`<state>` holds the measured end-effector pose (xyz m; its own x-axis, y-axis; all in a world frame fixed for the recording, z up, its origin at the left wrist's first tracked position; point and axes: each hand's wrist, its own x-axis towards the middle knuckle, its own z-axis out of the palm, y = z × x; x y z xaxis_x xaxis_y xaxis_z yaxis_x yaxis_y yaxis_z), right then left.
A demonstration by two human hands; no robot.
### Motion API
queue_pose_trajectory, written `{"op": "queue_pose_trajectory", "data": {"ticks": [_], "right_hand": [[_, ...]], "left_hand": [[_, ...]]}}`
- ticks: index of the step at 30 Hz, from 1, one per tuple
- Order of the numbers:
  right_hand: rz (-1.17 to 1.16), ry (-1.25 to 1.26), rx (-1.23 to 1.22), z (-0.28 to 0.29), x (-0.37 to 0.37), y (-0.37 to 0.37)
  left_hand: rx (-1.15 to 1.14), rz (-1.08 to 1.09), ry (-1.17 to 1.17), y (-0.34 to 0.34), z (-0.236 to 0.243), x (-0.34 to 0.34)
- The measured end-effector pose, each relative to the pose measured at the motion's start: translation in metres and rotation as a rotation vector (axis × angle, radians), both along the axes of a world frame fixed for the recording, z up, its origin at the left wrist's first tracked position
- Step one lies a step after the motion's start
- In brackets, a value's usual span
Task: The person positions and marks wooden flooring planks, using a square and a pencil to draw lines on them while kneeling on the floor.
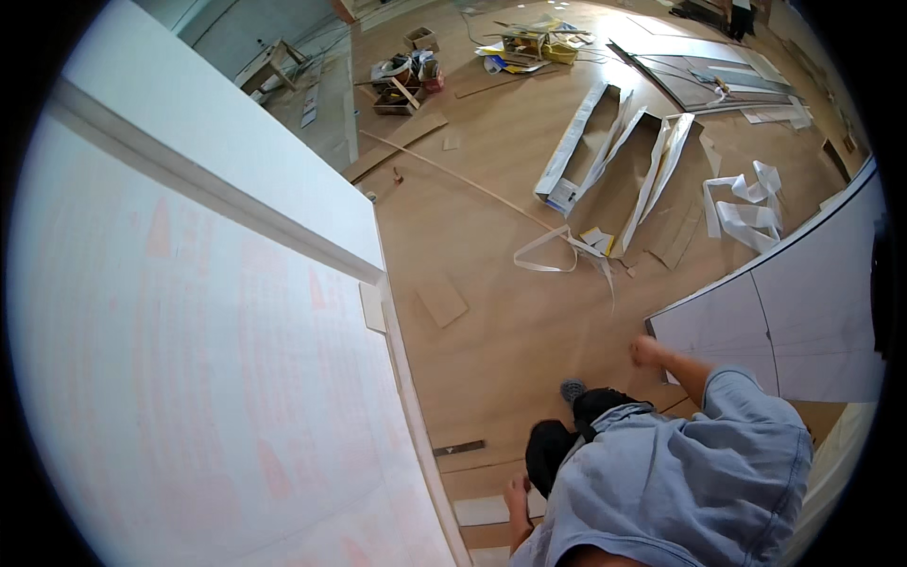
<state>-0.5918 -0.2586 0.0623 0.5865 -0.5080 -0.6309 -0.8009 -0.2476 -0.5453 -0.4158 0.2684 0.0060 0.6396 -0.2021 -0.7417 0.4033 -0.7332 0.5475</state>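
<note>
The white panel [720,329] is at my right, my curled right hand [648,352] beside its corner; I cannot tell whether this or my left hand [517,496] grasps anything. The panel looks stiff, maybe heavy, better held by opposite edges.

There's 1 L hand [517,493], 1 R hand [647,351], 1 lined wht board [726,331] & 1 blue-gry shirt [680,463].

The shirt [675,472] is loose, creased and plain grey-blue, its short right sleeve [746,392] ending in a banded hem. Just beyond the shirt show black trousers [548,458] and a grey, mottled shoe [573,388]. Left hand [517,496] and right hand [648,352] are bare.
</note>
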Motion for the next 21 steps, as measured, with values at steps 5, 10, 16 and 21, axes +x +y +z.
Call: {"op": "queue_pose_trajectory", "data": {"ticks": [5,10,16,21], "right_hand": [[-0.418,-0.4,0.136,-0.026,0.088,-0.083],[-0.655,-0.344,0.112,-0.011,0.142,-0.112],[-0.715,-0.074,0.103,-0.086,0.104,-0.058],[-0.963,0.023,0.356,-0.062,0.142,0.001]], "left_hand": [[-0.32,0.182,-0.029,-0.12,0.027,0.132],[-0.043,-0.27,-0.172,-0.147,0.002,0.259],[-0.09,-0.489,-0.322,-0.248,0.072,0.44],[-0.175,-0.625,-0.458,-0.381,0.165,0.587]]}}
